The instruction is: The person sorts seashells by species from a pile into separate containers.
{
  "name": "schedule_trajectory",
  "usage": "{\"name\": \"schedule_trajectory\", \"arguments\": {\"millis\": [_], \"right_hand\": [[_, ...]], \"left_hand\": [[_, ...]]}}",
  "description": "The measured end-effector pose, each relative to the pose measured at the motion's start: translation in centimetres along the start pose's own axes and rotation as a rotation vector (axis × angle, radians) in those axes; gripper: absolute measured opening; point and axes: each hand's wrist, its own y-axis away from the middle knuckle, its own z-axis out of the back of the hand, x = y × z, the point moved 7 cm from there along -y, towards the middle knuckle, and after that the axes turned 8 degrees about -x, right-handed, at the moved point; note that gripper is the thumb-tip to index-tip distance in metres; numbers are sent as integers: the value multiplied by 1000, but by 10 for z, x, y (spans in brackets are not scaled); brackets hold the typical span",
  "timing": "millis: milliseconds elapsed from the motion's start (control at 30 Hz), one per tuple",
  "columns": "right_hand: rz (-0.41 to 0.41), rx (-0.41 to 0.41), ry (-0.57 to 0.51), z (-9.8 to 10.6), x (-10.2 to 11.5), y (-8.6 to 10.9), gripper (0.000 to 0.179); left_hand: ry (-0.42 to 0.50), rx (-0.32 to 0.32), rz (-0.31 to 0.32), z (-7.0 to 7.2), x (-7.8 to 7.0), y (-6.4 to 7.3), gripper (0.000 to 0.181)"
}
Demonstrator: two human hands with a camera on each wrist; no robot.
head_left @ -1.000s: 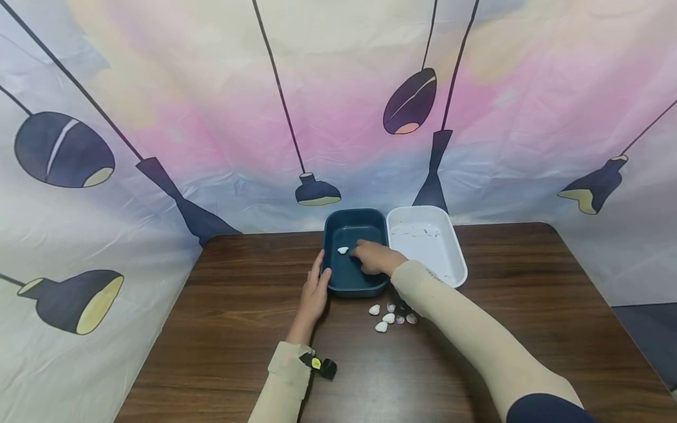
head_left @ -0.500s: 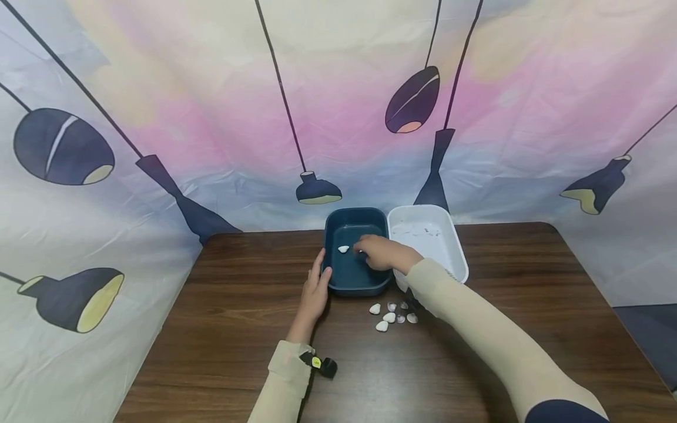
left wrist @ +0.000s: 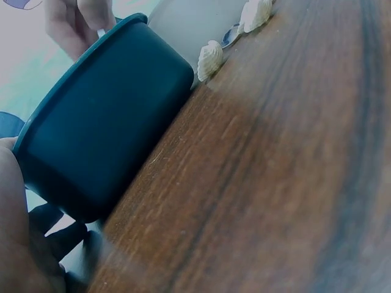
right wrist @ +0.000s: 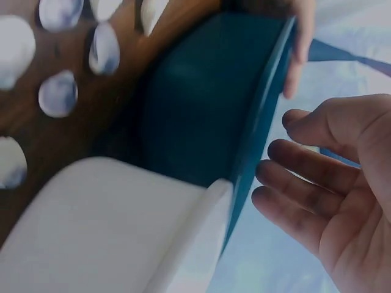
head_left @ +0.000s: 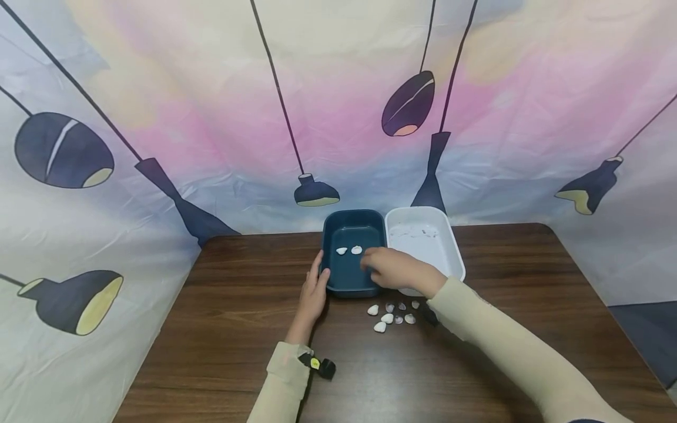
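Observation:
My right hand (head_left: 396,270) hovers over the right side of a dark teal tray (head_left: 349,276), its fingers loosely bent. In the right wrist view, nothing is held between those fingers. Two pale seashells lie inside the tray: a smaller left shell (head_left: 341,251) and a rounder right shell (head_left: 357,249), just left of the right fingertips. My left hand (head_left: 313,296) rests along the tray's left side, fingers extended and thumb near the front corner. On the table before the trays sit several loose seashells, among them a white ribbed shell (left wrist: 210,60) and a purplish shell (right wrist: 59,93).
A white tray (head_left: 456,249) stands against the teal tray's right side, with small dark marks on its floor. Both sit at the back of the brown wooden table (head_left: 254,276), before a printed cloth (head_left: 238,117). The right forearm crosses the table's right half.
My right hand has let go of the right shell, now visible beside the left one, and has drawn back to the right and nearer. The left hand keeps its place.

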Motion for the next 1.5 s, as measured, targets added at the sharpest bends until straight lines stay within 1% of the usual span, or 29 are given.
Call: {"name": "schedule_trajectory", "arguments": {"millis": [167, 333, 467, 533, 667, 833, 967, 1167, 1233, 1400, 1500], "right_hand": [[59, -36, -58, 4, 14, 13, 19], [77, -35, -91, 7, 24, 26, 17], [91, -34, -116, 5, 30, 34, 17], [112, -36, -133, 2, 34, 36, 16], [136, -19, -148, -6, 39, 40, 14], [114, 22, -167, -18, 34, 45, 14], [119, 46, -192, -26, 30, 49, 15], [105, 110, -170, -42, 27, 55, 16], [118, 116, -154, -48, 27, 56, 20], [187, 108, -136, -59, 32, 60, 31], [190, 109, -133, -61, 34, 62, 32]], "left_hand": [[4, 0, 11, 1, 2, -1, 55], [1, -2, 17, 0, 2, -1, 56], [1, -3, 10, 0, 3, -2, 56], [0, -6, 11, 0, 2, -2, 56], [0, -9, 6, 1, 2, -1, 56], [2, -5, 8, 0, 3, 0, 56], [-1, -2, 4, -1, 1, 0, 57], [1, 0, -7, 0, 0, -1, 57], [1, 1, -7, -1, 0, -1, 57], [3, -3, -9, 0, 0, 0, 56], [2, -4, -5, 0, 0, 0, 56]]}}
